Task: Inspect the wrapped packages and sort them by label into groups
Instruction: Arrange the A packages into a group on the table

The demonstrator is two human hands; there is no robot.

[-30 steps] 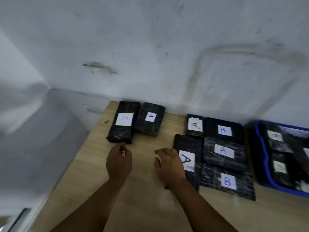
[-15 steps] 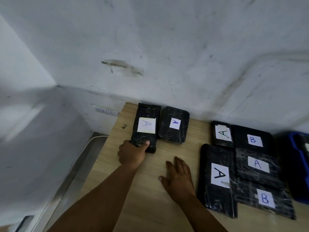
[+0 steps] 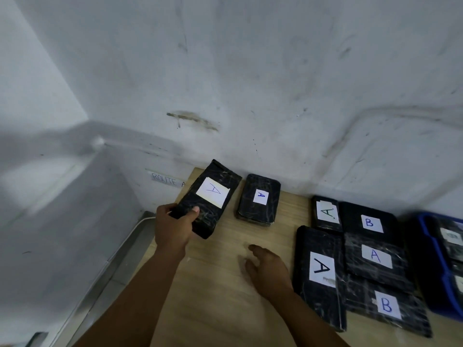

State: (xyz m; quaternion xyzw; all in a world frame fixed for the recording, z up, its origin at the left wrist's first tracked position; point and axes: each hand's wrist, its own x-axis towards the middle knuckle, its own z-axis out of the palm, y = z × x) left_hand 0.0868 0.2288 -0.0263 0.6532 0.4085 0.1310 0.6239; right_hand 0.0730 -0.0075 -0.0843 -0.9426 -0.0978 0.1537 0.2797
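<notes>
The left hand now grips the A-labelled package at frame centre-left, lifted and tilted since a moment ago (likely regrouping); the right hand rests spread on the table.

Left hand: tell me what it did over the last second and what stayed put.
The left hand reached forward, gripped the near end of the far-left A package and swung it askew. The right hand stayed open on the table. The second A package didn't move.
</notes>
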